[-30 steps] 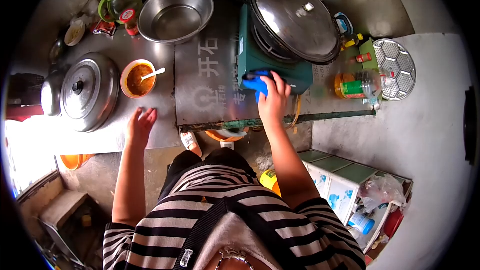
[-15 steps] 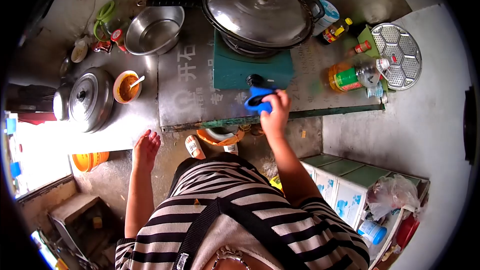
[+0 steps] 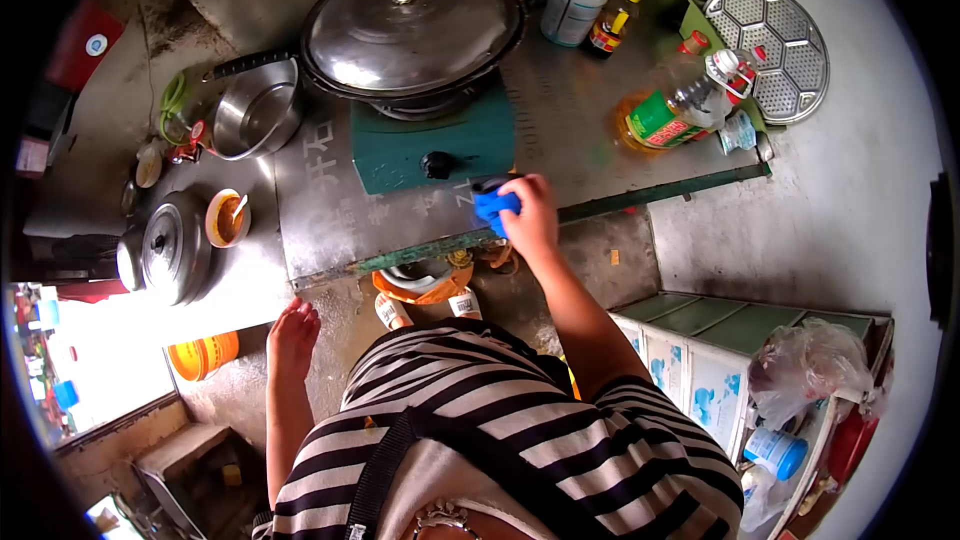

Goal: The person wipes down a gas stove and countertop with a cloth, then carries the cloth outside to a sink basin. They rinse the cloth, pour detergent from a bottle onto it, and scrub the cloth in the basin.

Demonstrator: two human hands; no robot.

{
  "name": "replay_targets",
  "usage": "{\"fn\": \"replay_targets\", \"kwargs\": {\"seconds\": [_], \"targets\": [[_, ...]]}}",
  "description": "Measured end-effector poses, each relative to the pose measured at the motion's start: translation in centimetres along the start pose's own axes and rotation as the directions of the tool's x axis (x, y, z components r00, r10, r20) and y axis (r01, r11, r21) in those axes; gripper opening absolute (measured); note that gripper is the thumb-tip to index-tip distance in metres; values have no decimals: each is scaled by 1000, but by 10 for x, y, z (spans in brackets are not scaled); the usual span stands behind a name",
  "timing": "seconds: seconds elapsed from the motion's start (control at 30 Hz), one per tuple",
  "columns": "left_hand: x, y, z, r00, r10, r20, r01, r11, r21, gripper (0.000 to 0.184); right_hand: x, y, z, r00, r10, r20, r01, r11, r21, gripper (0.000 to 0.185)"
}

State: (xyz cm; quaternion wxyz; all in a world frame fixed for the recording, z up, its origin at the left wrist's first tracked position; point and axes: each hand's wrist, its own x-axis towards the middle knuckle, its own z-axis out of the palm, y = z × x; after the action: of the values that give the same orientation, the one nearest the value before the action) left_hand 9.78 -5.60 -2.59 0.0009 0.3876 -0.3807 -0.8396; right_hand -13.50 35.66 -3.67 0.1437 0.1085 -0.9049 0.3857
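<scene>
My right hand (image 3: 530, 215) is closed round a crumpled blue cloth (image 3: 497, 207) with a dark part at its top. The cloth is at the metal counter (image 3: 400, 220), just in front of the green gas stove (image 3: 400, 155) and to the right below its black knob (image 3: 437, 165). On the stove stands a wide pan with a domed metal lid (image 3: 410, 30). My left hand (image 3: 293, 340) holds nothing; its fingers are apart and loosely bent, just off the counter's front edge.
At the left are a steel pan (image 3: 255, 110), a lidded pot (image 3: 175, 248) and a bowl of red sauce with a spoon (image 3: 226, 223). To the right stand a white tub (image 3: 575, 5), a sauce bottle (image 3: 612, 28), an oil bottle (image 3: 680, 110) and a perforated steamer plate (image 3: 775, 50).
The camera view has turned, so the stove and pan appear further left. My right hand has moved the blue cloth a little to the right of the knob. My left hand stays empty.
</scene>
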Motion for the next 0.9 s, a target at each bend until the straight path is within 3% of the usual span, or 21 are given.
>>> {"fn": "replay_targets", "kwargs": {"seconds": [0.1,0.23,0.37,0.43,0.5,0.53,0.57,0.6,0.63,0.7,0.77,0.83,0.9], "targets": [[-10,-3,4,999,35,-32,-34,999,34,34,20,43,-43,974,56,-221,-51,998,29,34],[-18,-11,10,996,2,-94,-1,1000,10,35,62,140,-56,941,17,-337,-169,889,-426,42],[-25,-18,22,987,-18,-159,32,996,86,35,58,181,-32,975,116,-187,-206,781,-589,45],[-27,-17,29,988,-22,-154,40,993,110,36,49,144,-44,975,94,203,24,858,-513,41],[-25,-20,33,985,-6,-170,24,994,105,38,29,134,-56,885,-65,460,148,978,-145,34],[-23,-22,30,986,-1,-164,17,995,97,38,32,117,-75,729,103,677,-88,994,-57,32],[-23,-23,31,987,0,-163,15,996,91,38,35,101,-91,482,204,852,-337,941,-35,30],[-24,-22,32,988,-2,-153,17,995,97,38,29,107,-93,595,75,800,-298,945,132,30],[-25,-21,34,990,-2,-143,17,995,102,38,29,113,-95,644,136,753,-423,883,202,28],[-33,-21,41,984,15,-175,7,993,121,38,47,133,-90,804,226,551,-523,709,472,31],[-39,-21,45,977,38,-211,-7,989,145,37,81,138,-90,954,209,214,-285,851,441,37],[-47,-21,43,976,30,-213,-3,992,127,37,121,156,-73,989,141,47,-149,940,306,44],[-55,-22,41,974,44,-221,-13,990,143,38,154,161,-55,962,268,52,-266,963,-34,51]]}}
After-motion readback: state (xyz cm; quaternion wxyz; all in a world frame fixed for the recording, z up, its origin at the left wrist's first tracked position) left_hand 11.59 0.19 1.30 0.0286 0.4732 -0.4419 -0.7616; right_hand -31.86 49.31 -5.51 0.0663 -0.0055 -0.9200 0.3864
